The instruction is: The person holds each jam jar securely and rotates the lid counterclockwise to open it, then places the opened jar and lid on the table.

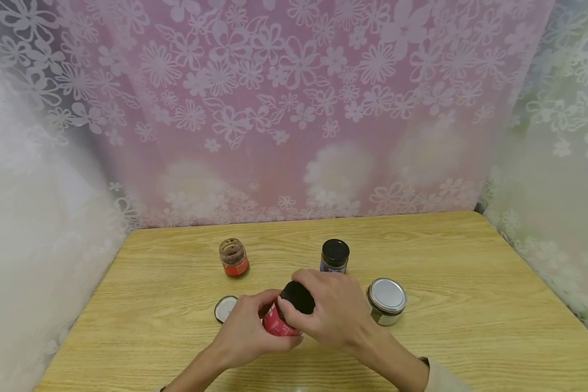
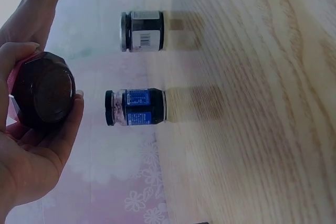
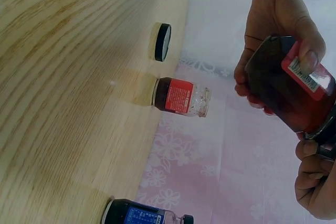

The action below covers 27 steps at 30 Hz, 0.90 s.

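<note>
Above the near part of the table, my left hand (image 1: 250,329) grips a glass jar (image 1: 276,323) with a red label round its body. My right hand (image 1: 338,310) holds the black lid (image 1: 299,296) at its top, thumb and fingers curled over the rim. The jar is tilted, and the left wrist view looks onto its dark, many-sided base (image 2: 47,90). In the right wrist view, a barcode (image 3: 303,74) shows on the label beside the left thumb, and dark contents fill the glass.
A lidless jar (image 1: 235,268) with a red label stands at the back left. Near my left hand lies a loose lid (image 1: 223,308), pale inside up. A blue-labelled jar (image 1: 335,253) with a black lid stands behind my right hand; a silver-lidded jar (image 1: 387,296) stands to its right.
</note>
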Available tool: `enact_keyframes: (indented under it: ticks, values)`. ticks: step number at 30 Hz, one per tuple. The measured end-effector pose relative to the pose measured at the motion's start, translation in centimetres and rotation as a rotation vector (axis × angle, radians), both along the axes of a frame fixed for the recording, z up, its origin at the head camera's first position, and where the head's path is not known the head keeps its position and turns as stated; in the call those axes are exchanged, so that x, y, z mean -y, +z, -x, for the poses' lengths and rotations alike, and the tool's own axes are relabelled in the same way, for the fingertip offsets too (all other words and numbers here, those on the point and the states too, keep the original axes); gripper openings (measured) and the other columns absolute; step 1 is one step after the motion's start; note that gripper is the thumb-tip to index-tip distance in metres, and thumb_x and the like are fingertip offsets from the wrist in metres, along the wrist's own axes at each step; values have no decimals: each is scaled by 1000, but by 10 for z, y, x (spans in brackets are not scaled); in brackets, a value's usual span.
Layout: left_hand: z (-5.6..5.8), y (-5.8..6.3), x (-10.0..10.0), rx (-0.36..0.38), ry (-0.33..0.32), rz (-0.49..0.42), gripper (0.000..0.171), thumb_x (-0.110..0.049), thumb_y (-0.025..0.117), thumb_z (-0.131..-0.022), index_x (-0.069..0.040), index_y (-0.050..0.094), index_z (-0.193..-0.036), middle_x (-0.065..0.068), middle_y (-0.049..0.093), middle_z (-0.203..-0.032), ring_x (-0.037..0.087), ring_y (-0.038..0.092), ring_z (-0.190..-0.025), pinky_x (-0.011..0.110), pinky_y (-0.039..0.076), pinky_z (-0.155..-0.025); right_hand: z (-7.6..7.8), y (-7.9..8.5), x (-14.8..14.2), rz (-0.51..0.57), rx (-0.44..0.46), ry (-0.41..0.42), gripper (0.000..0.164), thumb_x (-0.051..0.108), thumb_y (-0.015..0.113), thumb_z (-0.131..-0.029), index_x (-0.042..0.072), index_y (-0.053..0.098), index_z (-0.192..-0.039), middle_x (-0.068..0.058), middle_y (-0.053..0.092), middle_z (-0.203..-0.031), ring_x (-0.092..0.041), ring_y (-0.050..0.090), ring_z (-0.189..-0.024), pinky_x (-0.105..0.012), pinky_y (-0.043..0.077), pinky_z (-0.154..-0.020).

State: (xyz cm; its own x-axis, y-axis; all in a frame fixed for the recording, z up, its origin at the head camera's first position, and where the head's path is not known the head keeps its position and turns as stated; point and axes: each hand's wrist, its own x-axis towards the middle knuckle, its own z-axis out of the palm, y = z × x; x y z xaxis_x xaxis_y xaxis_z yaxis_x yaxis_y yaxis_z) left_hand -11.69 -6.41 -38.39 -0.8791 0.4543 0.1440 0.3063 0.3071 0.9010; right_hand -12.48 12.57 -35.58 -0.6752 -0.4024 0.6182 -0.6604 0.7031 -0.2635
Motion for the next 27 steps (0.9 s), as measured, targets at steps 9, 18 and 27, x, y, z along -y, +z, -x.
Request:
enact_keyframes:
  ticks: [9,18,27]
  values:
    - [-4,3,2,36,-40,-39,48,-27,82,-74,-16,64,-117,-6,67,-104,12,65,-88,26,55,-71,0,-7,0,30,-95,102,21,41,59,-84,20,63,-90,13,62,-79,-1,52,-61,-16,38,-48]
    - [-9,-2,0,3,-111,-120,42,-20,82,-73,-15,65,-110,-3,68,-96,13,65,-81,29,56,-68,0,-7,-4,17,-211,225,32,44,49,-89,18,66,-95,9,62,-80,-4,56,-66,-23,46,-58]
    - [-12,-6,0,-26,-189,-151,40,-20,82,-74,-21,64,-109,-3,68,-96,12,65,-82,32,56,-68,3,7,-12,-121,-192,382,34,47,48,-90,18,64,-100,10,56,-81,-4,54,-71,-24,46,-67]
